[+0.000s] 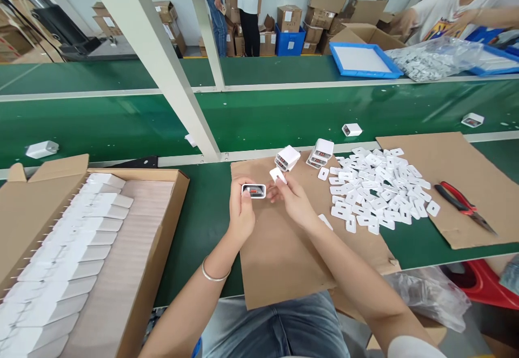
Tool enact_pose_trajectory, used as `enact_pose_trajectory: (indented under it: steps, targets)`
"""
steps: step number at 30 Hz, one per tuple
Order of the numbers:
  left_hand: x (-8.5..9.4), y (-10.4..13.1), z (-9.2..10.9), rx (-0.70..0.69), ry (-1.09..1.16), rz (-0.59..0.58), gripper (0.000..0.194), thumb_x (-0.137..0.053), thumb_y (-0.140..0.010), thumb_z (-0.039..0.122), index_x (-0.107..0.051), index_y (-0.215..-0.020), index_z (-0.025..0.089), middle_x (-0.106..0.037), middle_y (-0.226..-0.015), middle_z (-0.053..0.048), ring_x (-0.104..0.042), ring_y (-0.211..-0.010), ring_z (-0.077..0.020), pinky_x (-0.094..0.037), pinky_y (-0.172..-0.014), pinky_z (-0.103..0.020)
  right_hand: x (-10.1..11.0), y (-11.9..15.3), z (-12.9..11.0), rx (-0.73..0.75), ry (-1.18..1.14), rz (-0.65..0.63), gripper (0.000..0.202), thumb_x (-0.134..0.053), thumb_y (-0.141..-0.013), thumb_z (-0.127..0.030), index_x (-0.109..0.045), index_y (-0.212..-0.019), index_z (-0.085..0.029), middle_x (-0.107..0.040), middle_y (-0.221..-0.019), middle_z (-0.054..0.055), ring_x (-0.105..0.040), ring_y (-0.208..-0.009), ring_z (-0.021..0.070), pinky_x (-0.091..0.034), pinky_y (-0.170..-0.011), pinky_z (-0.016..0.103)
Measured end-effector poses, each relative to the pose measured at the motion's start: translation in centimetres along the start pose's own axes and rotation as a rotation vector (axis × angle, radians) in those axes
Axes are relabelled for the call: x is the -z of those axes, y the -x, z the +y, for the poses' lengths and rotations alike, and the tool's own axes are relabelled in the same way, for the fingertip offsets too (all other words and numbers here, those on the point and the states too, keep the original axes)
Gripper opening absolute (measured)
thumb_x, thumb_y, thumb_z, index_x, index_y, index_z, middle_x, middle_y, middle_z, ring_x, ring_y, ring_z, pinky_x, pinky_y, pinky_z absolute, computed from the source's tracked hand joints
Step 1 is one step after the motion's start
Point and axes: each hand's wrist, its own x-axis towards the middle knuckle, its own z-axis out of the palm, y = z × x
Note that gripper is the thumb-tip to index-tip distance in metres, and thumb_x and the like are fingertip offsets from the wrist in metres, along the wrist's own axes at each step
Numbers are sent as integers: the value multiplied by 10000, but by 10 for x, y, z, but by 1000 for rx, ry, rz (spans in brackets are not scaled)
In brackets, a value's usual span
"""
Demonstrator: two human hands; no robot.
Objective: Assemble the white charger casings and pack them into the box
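My left hand (241,212) is closed around a small white plastic housing (254,191), its open end facing me and reddish parts showing inside. Just to the right, my right hand (292,198) pinches a flat white end plate (278,175) with a small slot, held apart from the housing. Below both hands lies a sheet of brown cardboard (279,260). More white housings (287,158) stand at its far edge, with a short stack (320,153) beside them. A spread pile of white end plates (377,187) lies right of my right hand.
On the left, a cardboard box (162,228) holds a row of white units (77,255). Red-and-black pliers (466,206) rest on cardboard at right. Single housings (352,130) sit on the green belt (284,114) beyond a white post (162,60). A co-worker (450,17) is across the line.
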Motion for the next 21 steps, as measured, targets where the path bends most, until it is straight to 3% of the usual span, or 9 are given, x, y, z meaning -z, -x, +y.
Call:
enact_pose_trajectory:
  steps: [2,4,10,21]
  targets:
    - [-1,3,0,-46,-6,-5,335,-356,-1036,511,-536,-1000,232,-541,-982,-59,-557,-926,-207,-485,-832,-355,-10,3,4,-68,-204,-41,318,-473,-965,-536,-501,-983,-220,-637,-864,19,-630,-688,156,-560,-635,310]
    - [-3,6,0,-78,6,-26,322,-367,-1033,505,-539,-1027,231,-524,-1003,-62,-552,-931,-207,-484,-824,-360,-19,8,6,-79,-248,-68,318,-468,-974,-546,-487,-959,-228,-631,-846,12,-631,-673,155,-576,-626,317]
    - [-6,8,2,-64,-7,-46,295,-672,-896,431,-502,-1032,233,-501,-1024,-55,-564,-921,-200,-496,-784,-339,-26,19,1,46,-37,-2,292,-417,-1020,-457,-426,-815,-249,-571,-741,-11,-584,-647,160,-509,-564,289]
    - [-6,6,10,-54,61,-29,340,-686,-878,502,-505,-966,227,-507,-972,-41,-561,-863,-178,-487,-718,-306,-24,28,-1,189,170,32,216,-361,-1060,-379,-463,-928,-241,-574,-750,-14,-548,-607,159,-422,-547,277]
